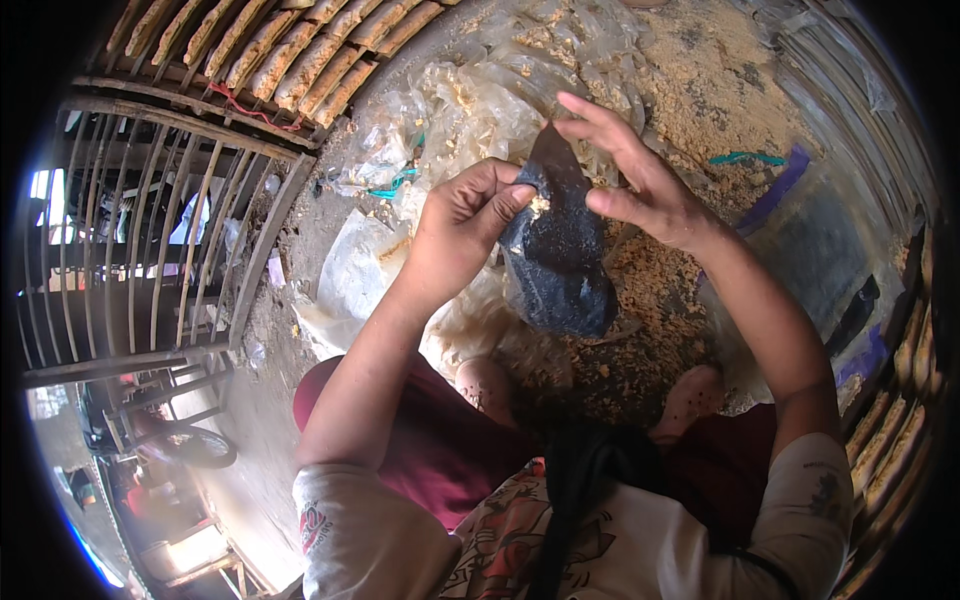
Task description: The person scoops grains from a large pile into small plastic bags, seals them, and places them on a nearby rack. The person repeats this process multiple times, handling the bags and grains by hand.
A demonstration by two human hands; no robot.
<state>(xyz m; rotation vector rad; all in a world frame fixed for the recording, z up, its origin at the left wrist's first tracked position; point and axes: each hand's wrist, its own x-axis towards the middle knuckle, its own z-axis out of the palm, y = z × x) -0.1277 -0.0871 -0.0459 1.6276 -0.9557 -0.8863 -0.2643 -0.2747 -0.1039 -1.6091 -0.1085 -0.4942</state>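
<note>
Pinched between the thumb and fingers of my left hand (472, 225) is the edge of a dark plastic bag (559, 255). The bag hangs crumpled, its top narrowing to a point, and pale crumbs cling to it near my left thumb. My right hand (641, 176) is beside the bag's upper right, thumb and fingers spread. One right fingertip lies close to the pointed top; whether it touches cannot be told. Beneath my hands, a heap of crumpled clear plastic sheeting (465, 112) covers part of the ground. What the bag contains, if anything, is hidden.
Pale yellow crumbs (705, 97) are scattered over the ground. Slatted racks carrying long crusted slabs (300, 67) stand at upper left and lower right (885, 442). Flat plastic sheeting (802, 232) and a purple strip (776, 187) lie at right. My clogs (484, 382) rest below.
</note>
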